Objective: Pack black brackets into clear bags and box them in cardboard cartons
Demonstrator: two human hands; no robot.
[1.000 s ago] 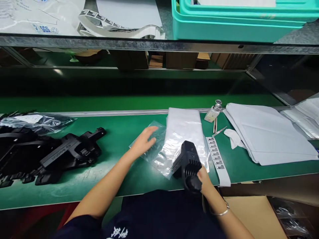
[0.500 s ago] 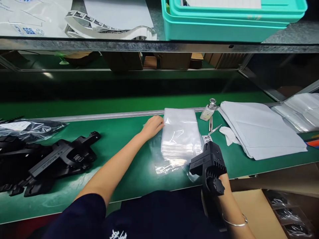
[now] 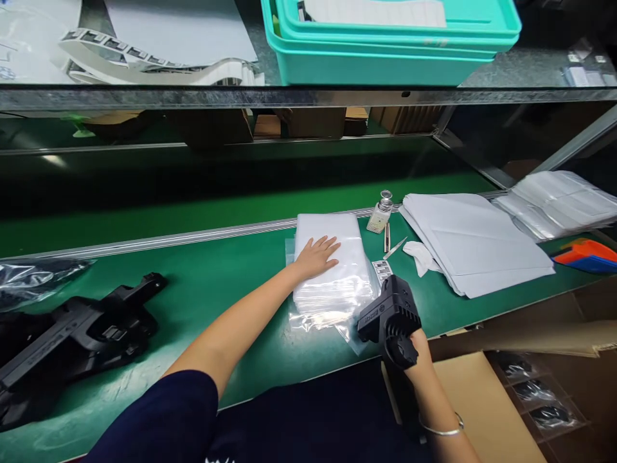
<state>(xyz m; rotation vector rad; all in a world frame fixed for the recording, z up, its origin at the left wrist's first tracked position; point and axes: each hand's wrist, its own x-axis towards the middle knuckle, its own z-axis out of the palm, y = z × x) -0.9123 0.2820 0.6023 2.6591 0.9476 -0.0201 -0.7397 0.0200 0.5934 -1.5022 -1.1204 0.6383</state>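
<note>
My left hand [image 3: 317,257] lies flat with spread fingers on top of a stack of clear plastic bags [image 3: 332,292] on the green workbench. In my right hand [image 3: 418,347] is a black plastic bracket [image 3: 393,318] with a round ridged knob. The bracket hides most of the fingers around it. It hovers by the lower right corner of the bag stack. Just beyond the bracket lies a small strip of printed labels [image 3: 382,270]. Several similar black plastic brackets [image 3: 91,341] lie in a heap at the left of the bench.
A small pump bottle [image 3: 380,212], tweezers [image 3: 395,248] and a crumpled white cloth [image 3: 420,258] lie right of the bags. Beyond them is a stack of white sheets [image 3: 477,247]. A shelf holds teal bins [image 3: 380,67]. An open carton [image 3: 486,405] stands below the bench at right.
My left hand has moved right from beside the bag stack onto its top, fingers now spread. My right hand still holds the bracket. The view has turned to the right.
</note>
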